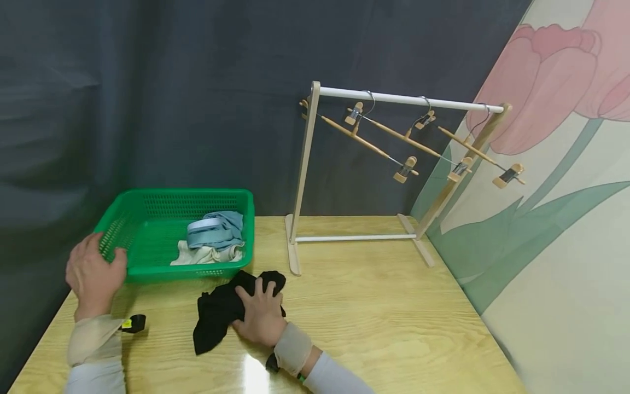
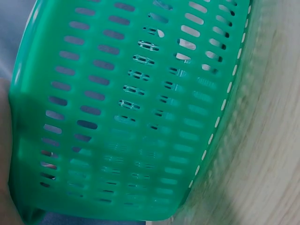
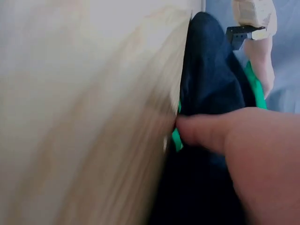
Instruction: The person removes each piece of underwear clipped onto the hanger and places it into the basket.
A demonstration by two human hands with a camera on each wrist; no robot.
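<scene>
A green plastic basket (image 1: 187,273) stands at the left of the table. My left hand (image 1: 94,271) grips its near left corner, the palm outside the rim; the left wrist view shows the perforated wall (image 2: 108,112) close up. In front of the basket lies a crumpled black cloth garment (image 1: 214,317), its exact kind unclear. My right hand (image 1: 263,314) rests on it with fingers spread. In the right wrist view the thumb (image 3: 206,131) is straight, its tip near the tabletop beside the black cloth (image 3: 208,70). A light blue garment (image 1: 216,230) and a cream cloth (image 1: 206,255) lie inside the basket.
A small rack with a white top bar (image 1: 398,98) and wooden legs (image 1: 305,164) stands behind to the right. Several clip hangers, one with a wooden bar (image 1: 361,140), hang from it. A dark curtain (image 1: 221,109) backs the table; a flower-painted wall (image 1: 551,219) borders the right.
</scene>
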